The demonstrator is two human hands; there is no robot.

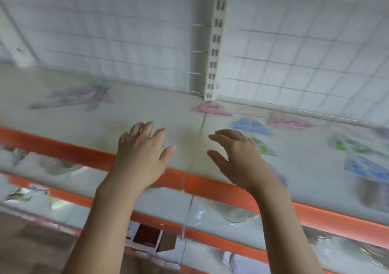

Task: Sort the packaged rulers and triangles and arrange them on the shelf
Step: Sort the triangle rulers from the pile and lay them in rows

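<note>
I see both hands empty, fingers spread loosely: left hand (140, 150) mid-frame, right hand (235, 153) beside it. The packaged triangles lie scattered right of centre; the green one (263, 147) sits just past my right fingertips, so that hand is nearer.

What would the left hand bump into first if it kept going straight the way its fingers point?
Probably nothing at first: the left hand points up and away over a bare stretch of the shelf. Further on stands the wire grid back panel. The picture is blurred, so depth is uncertain.
</note>
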